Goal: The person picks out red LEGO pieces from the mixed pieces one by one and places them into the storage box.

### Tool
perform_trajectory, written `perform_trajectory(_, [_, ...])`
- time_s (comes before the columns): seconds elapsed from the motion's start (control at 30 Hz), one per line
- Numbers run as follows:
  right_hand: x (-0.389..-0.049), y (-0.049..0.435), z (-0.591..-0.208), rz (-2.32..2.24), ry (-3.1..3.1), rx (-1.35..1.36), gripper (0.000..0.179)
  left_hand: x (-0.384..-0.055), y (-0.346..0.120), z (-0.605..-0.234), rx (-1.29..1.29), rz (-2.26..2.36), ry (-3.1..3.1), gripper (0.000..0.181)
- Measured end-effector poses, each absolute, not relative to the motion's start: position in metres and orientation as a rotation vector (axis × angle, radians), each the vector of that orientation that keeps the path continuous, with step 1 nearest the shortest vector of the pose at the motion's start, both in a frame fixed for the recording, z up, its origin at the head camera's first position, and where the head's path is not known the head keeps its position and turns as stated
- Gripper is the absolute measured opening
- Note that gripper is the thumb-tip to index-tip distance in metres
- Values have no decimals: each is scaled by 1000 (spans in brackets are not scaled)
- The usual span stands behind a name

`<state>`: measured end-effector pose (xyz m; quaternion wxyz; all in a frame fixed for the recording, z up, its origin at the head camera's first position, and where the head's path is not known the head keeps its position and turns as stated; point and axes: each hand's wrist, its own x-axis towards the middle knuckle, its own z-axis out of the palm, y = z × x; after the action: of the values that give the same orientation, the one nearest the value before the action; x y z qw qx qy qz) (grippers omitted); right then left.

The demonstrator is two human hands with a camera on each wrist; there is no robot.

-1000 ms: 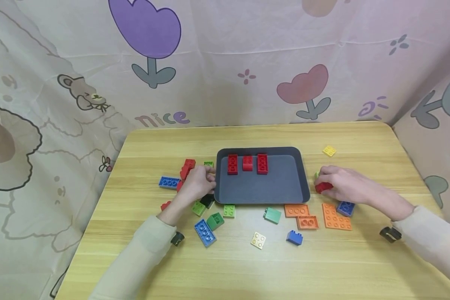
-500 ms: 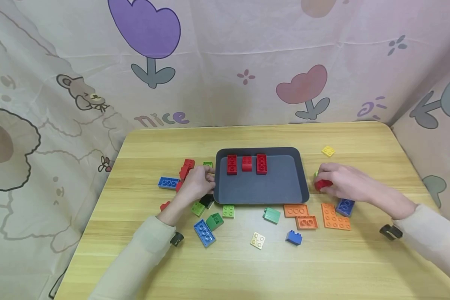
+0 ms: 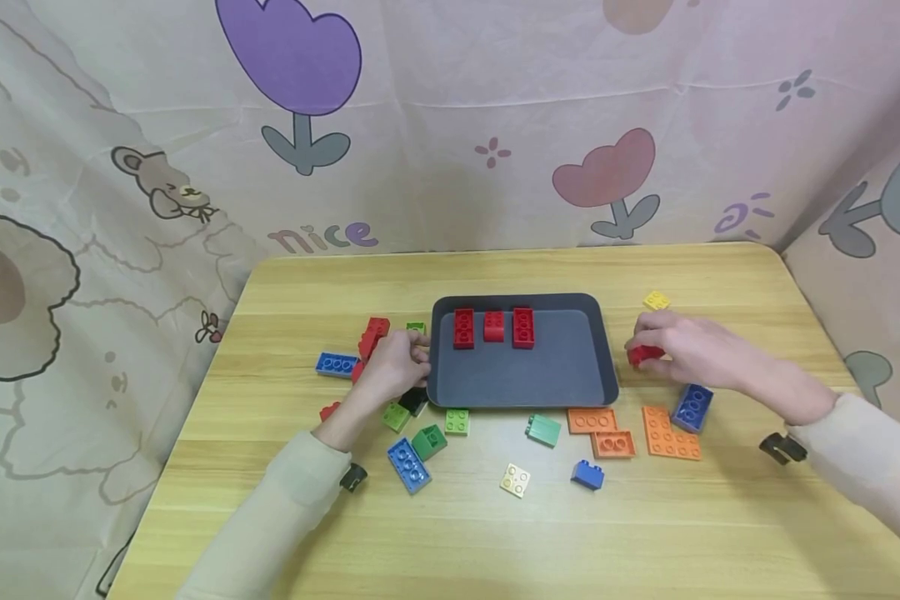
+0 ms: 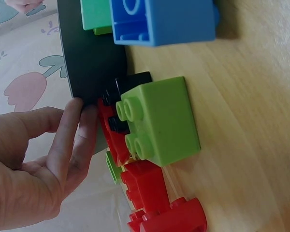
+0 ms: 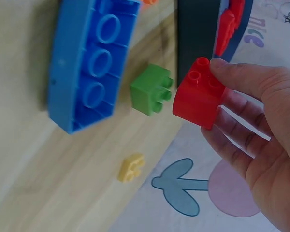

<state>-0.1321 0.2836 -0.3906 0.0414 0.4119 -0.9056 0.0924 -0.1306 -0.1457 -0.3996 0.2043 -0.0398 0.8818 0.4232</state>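
Observation:
My right hand (image 3: 686, 346) pinches a red building brick (image 5: 198, 99) between thumb and fingers, to the right of the tray. The brick has studs on top and a curved side. My left hand (image 3: 399, 367) rests its fairly straight fingers against the left rim of the dark grey tray (image 3: 525, 379). Inside the tray, three red bricks stand in a row along the back: one at left (image 3: 463, 328), a shorter curved brick (image 3: 494, 327) and one at right (image 3: 523, 328). A green brick (image 5: 150, 89) shows close by the held brick in the right wrist view, hidden in the head view.
Red bricks (image 3: 375, 335), a black brick (image 4: 130, 82) and a lime brick (image 4: 159, 121) crowd around my left hand. In front of the tray lie orange pieces (image 3: 671, 433), blue bricks (image 3: 409, 465) and a teal brick (image 3: 543, 430). A yellow plate (image 3: 656, 300) lies at back right.
My right hand has shifted slightly toward the back with the red brick in its fingers, uncovering more of the blue brick beside it. My left hand stays at the tray's rim.

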Motion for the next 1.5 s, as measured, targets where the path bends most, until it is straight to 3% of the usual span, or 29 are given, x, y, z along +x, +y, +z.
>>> perform_trajectory(0.73, [-152, 242, -360, 246, -2777, 1300, 29, -132, -147, -399, -120, 1174, 2456, 47])
perform_trajectory(1.5, [-187, 197, -389, 296, -2681, 1372, 29, -132, -147, -401, -116, 1158, 2466, 47])
